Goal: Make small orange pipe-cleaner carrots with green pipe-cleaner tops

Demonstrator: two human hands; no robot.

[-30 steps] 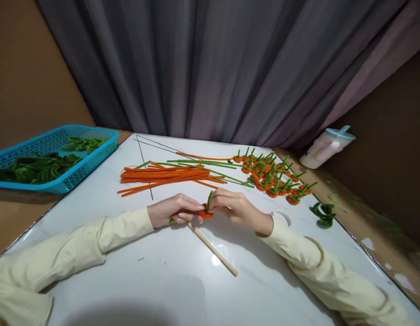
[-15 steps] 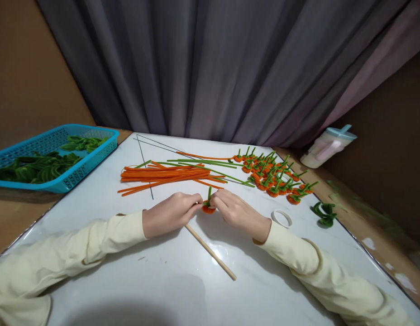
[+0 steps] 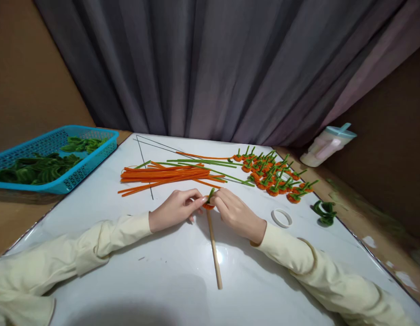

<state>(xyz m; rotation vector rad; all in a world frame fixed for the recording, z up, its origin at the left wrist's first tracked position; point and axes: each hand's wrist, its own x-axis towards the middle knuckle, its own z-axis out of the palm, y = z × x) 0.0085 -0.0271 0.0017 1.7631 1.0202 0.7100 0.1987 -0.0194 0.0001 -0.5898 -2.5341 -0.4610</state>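
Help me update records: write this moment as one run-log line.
left hand: touching orange-and-green piece | right hand: pinching same piece | nearby: wooden stick, white ring

2 hands (image 3: pixel 239 213), 1 held orange pc (image 3: pixel 208 206), 1 wdn stick (image 3: pixel 214 253), 1 bskt (image 3: pixel 74 182), 1 cup (image 3: pixel 327 147)

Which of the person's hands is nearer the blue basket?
Left. The left hand is to the right of the blue basket; the right hand is farther right, on the other side of the orange-and-green piece.
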